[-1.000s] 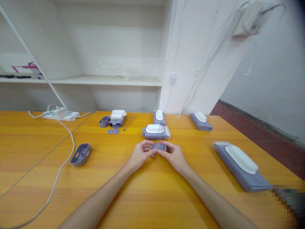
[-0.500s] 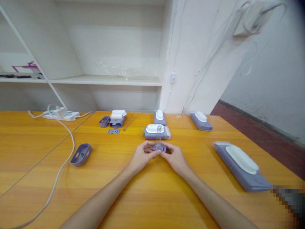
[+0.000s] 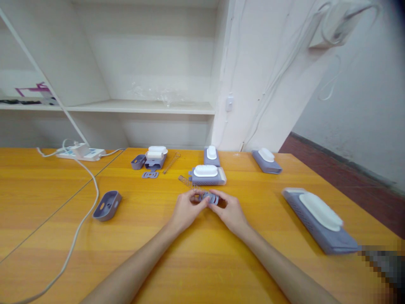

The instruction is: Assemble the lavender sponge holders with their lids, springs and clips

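Between my fingertips sits a small grey-purple plastic plate [image 3: 213,198] with cut-out slots. My left hand [image 3: 189,211] pinches its left side, the thumb lying over the front. My right hand [image 3: 230,212] grips the right side with thumb and fingers. A thin metal coil spring [image 3: 186,182] slants up and left from beside the plate; its lower end is hidden behind my left fingers. Just beyond the hands lies a grey-purple case with a white bristled brush [image 3: 205,171] on top and a clear end piece.
Back left are a cased brush with a white roller [image 3: 155,155], a hollow end cap [image 3: 138,161], a slotted plate [image 3: 150,175] and another spring [image 3: 171,163]. A larger cap [image 3: 107,205] lies left, near a white cable [image 3: 90,190]. More cased brushes [image 3: 321,211] are right and behind.
The spring, upright above the plate before, now leans far to the left. The plate has tilted and turned between my fingers, with both hands staying in nearly the same place.
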Demonstrator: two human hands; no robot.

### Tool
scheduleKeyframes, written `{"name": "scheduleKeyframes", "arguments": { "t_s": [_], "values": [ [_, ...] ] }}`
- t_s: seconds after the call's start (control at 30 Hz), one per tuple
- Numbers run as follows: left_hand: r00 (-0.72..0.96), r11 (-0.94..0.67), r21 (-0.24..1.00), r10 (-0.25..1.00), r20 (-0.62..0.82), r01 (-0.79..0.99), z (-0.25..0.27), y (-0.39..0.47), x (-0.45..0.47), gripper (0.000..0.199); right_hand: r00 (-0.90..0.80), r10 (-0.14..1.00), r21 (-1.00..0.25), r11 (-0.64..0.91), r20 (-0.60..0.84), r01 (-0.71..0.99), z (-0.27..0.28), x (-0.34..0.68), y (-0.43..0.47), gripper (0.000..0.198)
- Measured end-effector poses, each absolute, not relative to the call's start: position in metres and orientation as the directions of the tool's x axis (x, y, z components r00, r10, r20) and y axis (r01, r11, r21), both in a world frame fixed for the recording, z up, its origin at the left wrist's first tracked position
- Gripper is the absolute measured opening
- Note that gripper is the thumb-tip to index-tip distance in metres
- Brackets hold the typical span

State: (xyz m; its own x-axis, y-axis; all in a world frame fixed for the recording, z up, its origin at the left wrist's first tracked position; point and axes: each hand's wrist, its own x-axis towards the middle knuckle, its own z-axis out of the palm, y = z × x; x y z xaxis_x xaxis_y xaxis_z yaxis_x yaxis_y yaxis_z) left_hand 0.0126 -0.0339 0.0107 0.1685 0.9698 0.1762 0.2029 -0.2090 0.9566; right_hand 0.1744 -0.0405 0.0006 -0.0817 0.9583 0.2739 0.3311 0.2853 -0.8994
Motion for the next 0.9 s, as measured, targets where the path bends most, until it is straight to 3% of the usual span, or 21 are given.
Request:
{"name": "scheduleKeyframes", "arguments": {
  "t_s": [0.33,0.63,0.9],
  "values": [
    [0.175,-0.266,0.946,0.956,0.235,0.186,0.0143,-0.0353,0.0129,0.025,-0.098,0.961,-0.936,0.273,0.257,0.223,0.0036,0.1714,-0.0435,0.03],
    [0.092,-0.088,0.996,0.992,0.091,-0.033,0.0164,-0.0369,0.0146,0.052,-0.068,0.987,-0.987,0.152,0.149,0.044,0.0059,0.1731,-0.0388,0.036],
    [0.125,-0.147,0.989,0.981,0.146,-0.005,0.015,-0.0379,0.0142,0.065,-0.073,0.993,-0.995,0.095,0.097,-0.025,0.0075,0.1735,-0.0381,0.037]
  ]
}}
